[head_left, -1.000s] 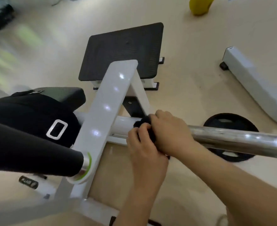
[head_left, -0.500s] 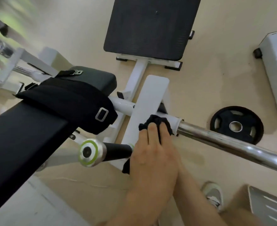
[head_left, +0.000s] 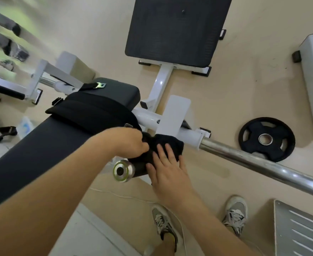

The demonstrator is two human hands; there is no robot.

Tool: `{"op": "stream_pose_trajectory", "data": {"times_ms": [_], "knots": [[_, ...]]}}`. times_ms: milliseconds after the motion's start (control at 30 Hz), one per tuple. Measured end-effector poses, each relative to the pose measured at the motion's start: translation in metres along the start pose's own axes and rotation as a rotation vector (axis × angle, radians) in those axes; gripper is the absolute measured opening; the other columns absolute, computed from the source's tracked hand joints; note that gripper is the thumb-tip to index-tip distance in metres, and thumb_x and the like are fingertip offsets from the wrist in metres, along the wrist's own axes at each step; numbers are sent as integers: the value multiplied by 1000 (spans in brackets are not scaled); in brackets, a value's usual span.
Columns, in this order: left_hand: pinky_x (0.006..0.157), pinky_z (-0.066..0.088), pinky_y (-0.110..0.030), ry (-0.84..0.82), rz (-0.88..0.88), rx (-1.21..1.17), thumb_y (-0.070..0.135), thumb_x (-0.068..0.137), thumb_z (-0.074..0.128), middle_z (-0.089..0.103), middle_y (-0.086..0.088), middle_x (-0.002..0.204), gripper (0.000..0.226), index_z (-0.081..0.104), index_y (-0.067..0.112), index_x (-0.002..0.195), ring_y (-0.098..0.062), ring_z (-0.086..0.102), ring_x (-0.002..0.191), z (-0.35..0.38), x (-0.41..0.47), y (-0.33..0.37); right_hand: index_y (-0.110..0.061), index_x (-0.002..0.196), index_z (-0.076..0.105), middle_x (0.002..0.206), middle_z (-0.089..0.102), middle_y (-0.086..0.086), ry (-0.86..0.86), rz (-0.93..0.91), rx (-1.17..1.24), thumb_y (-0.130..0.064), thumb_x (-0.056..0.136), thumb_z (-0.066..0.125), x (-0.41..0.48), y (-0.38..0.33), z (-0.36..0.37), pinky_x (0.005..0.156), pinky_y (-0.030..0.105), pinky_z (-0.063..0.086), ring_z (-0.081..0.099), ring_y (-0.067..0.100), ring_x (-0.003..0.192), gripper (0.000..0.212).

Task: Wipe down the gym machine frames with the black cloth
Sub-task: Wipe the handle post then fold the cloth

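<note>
Counted two hands, left hand [head_left: 128, 143] and right hand [head_left: 168, 174]; one black cloth [head_left: 168, 143]; one weight plate [head_left: 266, 139]; one chrome bar [head_left: 262, 163]; two shoes [head_left: 164, 224] [head_left: 236, 215]. Made out perhaps one further machine [head_left: 37, 78], blurred, at far left.

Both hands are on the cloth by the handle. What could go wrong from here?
The black cloth is bunched between the left hand and right hand, so it may skip parts of the white frame. A thin white cord lies on the floor by the shoes: possible trip. The weight plate lies close by, easy to step on.
</note>
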State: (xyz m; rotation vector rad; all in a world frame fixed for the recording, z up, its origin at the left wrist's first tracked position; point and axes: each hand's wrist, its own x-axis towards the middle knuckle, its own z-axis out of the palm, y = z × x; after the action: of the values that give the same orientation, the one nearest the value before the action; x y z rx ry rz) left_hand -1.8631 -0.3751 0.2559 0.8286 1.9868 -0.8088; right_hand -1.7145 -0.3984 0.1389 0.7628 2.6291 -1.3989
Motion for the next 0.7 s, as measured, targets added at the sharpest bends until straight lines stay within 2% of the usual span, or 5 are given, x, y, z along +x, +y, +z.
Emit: {"op": "stream_pose_trajectory", "data": {"times_ms": [133, 267, 367, 500, 700], "knots": [[93, 47, -36, -330, 173, -248, 40, 98, 44, 65, -12, 110, 37, 62, 11, 111, -28, 61, 105, 13, 41, 7, -27, 148, 32, 159, 20, -4, -32, -109, -268, -49, 98, 10, 12, 25, -9, 115, 47, -8, 1, 16, 149, 60], [99, 47, -41, -146, 231, -710, 35, 100, 44, 62, -13, 118, 40, 51, 8, 129, -26, 59, 111, 31, 73, 13, -27, 152, 18, 161, 8, -2, 30, -130, -422, -43, 100, 24, 47, 46, -31, 116, 50, -4, -3, 17, 148, 55], [91, 47, -25, 24, 256, -1028, 48, 99, 38, 55, 0, 124, 56, 33, 14, 143, -12, 55, 111, 20, 98, 27, -23, 153, 3, 162, -6, -3, 80, -26, -426, -46, 100, 19, 89, 56, -50, 115, 47, -10, -14, 14, 147, 60], [69, 41, -15, 162, 234, -1175, 57, 96, 36, 59, 8, 108, 58, 44, 15, 136, 2, 55, 92, -1, 130, 40, -16, 154, -1, 162, -8, 1, 84, 75, -432, -46, 99, 20, 125, 51, -66, 118, 46, -5, -12, 16, 147, 66], [84, 38, -4, 185, 476, -1248, 50, 100, 33, 53, 18, 123, 48, 38, 27, 141, 7, 50, 114, 13, 137, 30, -10, 153, 7, 161, 1, 8, 93, 128, -450, -34, 96, 26, 121, 38, -61, 120, 44, 4, -4, 23, 148, 65]]}}
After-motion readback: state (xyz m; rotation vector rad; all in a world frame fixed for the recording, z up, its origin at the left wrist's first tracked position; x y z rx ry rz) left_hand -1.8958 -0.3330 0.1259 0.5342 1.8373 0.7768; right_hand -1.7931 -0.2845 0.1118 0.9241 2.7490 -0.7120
